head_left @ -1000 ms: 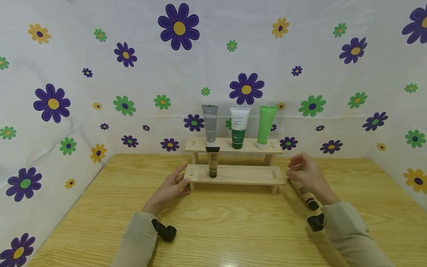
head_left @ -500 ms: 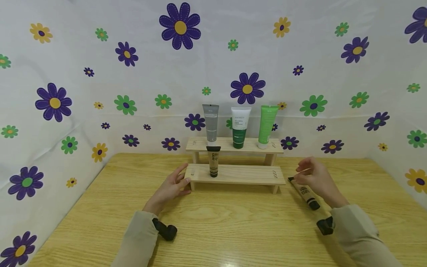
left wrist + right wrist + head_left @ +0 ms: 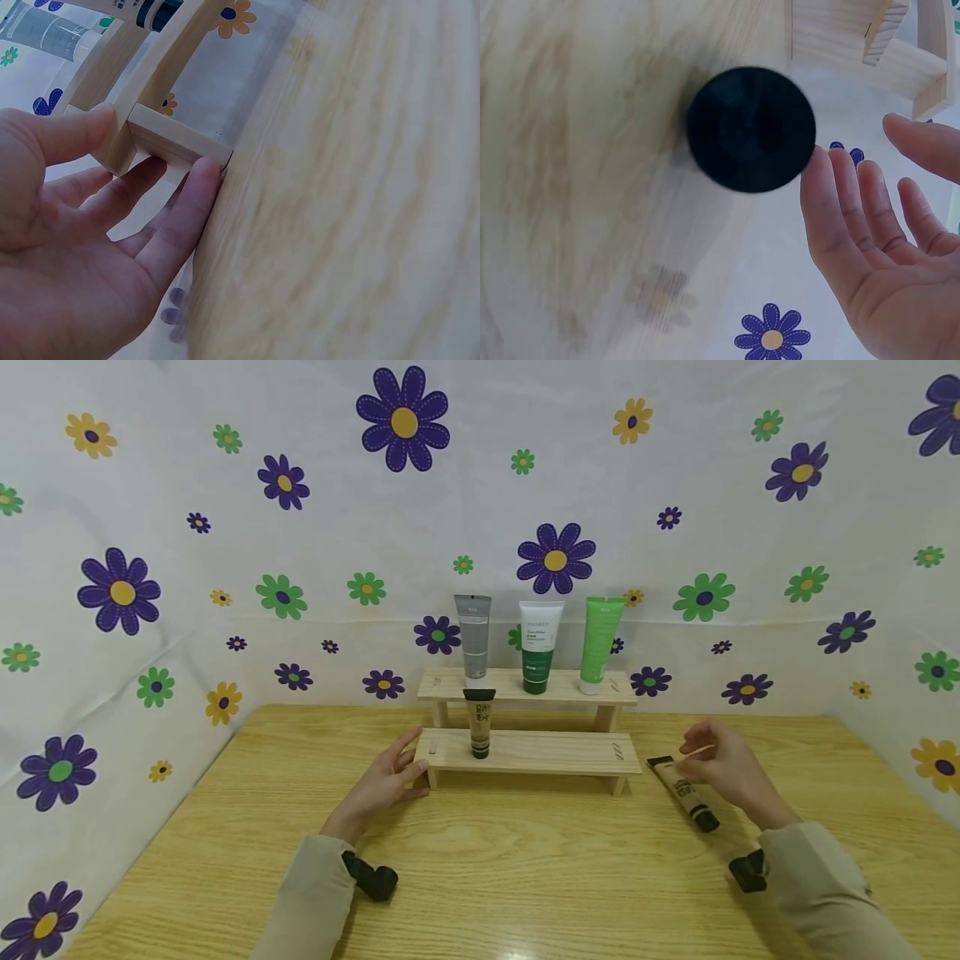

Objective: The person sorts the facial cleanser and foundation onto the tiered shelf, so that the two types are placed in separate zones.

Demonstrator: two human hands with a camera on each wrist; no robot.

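Observation:
My left hand point(image 3: 381, 787) grips the left end of the low front wooden stand point(image 3: 551, 762); in the left wrist view its thumb lies against the board and the fingertips point(image 3: 202, 171) meet the leg. A gold tube with a black cap point(image 3: 480, 727) stands on that stand, cap down. To the right, a second gold tube point(image 3: 681, 789) lies on the table, slanted. My right hand point(image 3: 731, 772) hovers beside and partly over it, fingers loosely bent and holding nothing. Its black cap point(image 3: 751, 129) looms large in the right wrist view, left of the fingers.
Behind is a taller wooden stand point(image 3: 498, 685). On it stand a grey tube point(image 3: 474, 639), a white and green tube point(image 3: 538, 647) and a bright green tube point(image 3: 600, 645). A flower-patterned white cloth point(image 3: 315, 552) borders the wooden table point(image 3: 480, 868) at the back and sides.
My right hand has drawn back to the right, away from the front stand's right end, uncovering more of the lying tube. The left hand keeps its place on the stand.

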